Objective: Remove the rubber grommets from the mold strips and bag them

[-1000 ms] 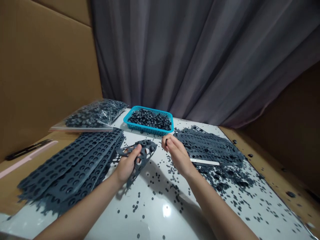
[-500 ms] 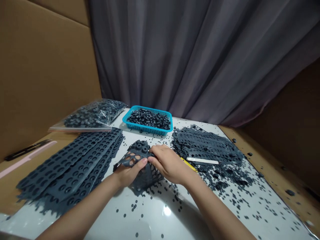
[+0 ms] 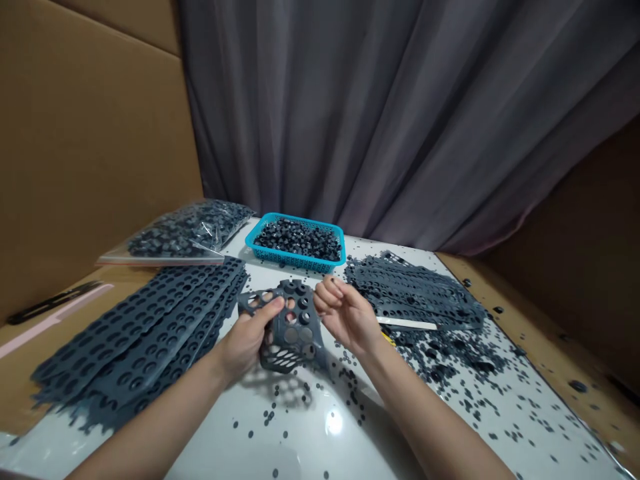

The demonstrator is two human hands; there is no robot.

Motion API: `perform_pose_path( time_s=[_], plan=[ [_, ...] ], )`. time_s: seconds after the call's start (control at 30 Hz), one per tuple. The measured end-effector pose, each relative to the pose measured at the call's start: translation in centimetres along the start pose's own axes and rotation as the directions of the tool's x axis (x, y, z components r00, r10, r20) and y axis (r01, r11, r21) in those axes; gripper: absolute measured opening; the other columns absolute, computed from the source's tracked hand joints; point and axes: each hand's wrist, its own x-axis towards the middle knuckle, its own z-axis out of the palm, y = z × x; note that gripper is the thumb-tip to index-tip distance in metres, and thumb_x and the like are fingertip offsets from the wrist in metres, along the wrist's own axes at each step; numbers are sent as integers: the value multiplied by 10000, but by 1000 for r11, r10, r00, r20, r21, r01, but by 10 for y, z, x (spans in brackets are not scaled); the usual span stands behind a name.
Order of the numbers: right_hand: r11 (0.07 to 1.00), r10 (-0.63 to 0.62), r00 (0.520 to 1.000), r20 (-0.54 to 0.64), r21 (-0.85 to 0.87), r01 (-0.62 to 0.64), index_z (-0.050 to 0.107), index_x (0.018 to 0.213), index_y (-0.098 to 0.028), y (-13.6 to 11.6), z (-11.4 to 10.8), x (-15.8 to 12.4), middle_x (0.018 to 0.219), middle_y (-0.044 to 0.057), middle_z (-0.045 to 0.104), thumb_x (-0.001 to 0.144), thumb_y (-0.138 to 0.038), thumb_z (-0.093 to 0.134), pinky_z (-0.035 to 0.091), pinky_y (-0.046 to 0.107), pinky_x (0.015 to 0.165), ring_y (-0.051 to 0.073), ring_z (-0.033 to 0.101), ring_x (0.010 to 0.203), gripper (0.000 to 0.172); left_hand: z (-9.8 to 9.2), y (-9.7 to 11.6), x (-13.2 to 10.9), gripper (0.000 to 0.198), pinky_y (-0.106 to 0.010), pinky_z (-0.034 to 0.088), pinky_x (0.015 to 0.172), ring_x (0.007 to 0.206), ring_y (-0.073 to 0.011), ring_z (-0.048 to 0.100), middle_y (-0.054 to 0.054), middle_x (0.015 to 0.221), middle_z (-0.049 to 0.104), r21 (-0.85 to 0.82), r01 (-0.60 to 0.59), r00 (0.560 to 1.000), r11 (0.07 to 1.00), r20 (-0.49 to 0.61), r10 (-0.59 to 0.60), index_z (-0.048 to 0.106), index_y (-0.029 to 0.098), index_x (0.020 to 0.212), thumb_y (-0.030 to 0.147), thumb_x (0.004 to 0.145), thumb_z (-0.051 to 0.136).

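My left hand grips a dark grey rubber sheet full of round holes, holding it bent above the white table. A few rubber rings still sit in the sheet near its top edge. My right hand is just to the right of the sheet, fingers curled and pinched together at the sheet's upper right corner; what they pinch is too small to make out. A blue basket filled with small dark rubber rings stands behind both hands.
A stack of full rubber sheets lies at the left. A pile of emptied sheets lies at the right with a white strip on it. A clear bag of rings rests at the back left. Small rubber bits litter the table.
The sheet has been lifted and turned more upright in my left hand. My right hand has drawn off the sheet and now pinches beside its upper right corner.
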Motion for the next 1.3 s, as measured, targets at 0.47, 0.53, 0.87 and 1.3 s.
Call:
perform_pose_path(
  time_s=[0.47, 0.53, 0.87, 1.3],
  plan=[
    [990, 137, 978, -160, -2, -139, 503, 736, -166, -16, -10, 5, 614, -18, 397, 821, -276, 449, 316, 236, 522, 100, 348, 519, 149, -6, -2, 4, 310, -286, 441, 734, 793, -210, 576, -21, 674, 613, 606, -245, 956, 757, 21, 292, 612, 191, 652, 448, 805, 532],
    [965, 243, 950, -194, 147, -217, 501, 770, -163, -13, -13, 7, 656, -2, 443, 822, -239, 405, 368, 230, 536, 97, 399, 529, 133, -6, -2, 7, 293, -279, 436, 711, 756, -198, 565, -17, 682, 606, 592, -242, 948, 769, -23, 317, 601, 186, 661, 440, 795, 542],
    [858, 425, 864, -269, 423, -290, 498, 965, -94, -19, -16, 8, 867, 122, 589, 755, -135, 390, 483, 222, 591, 122, 553, 649, 240, -5, -3, 10, 293, -277, 403, 683, 684, -174, 537, 5, 652, 575, 700, -266, 934, 662, 17, 358, 534, 190, 636, 397, 838, 489],
    [610, -10, 998, -59, -792, -40, 553, 790, -173, -18, -4, -4, 580, -65, 334, 769, -319, 601, 263, 222, 530, 92, 316, 535, 156, -7, 1, 6, 219, -320, 382, 780, 770, -218, 542, -35, 732, 635, 778, -475, 869, 410, 341, 360, 627, 230, 686, 326, 832, 495]
  ],
)
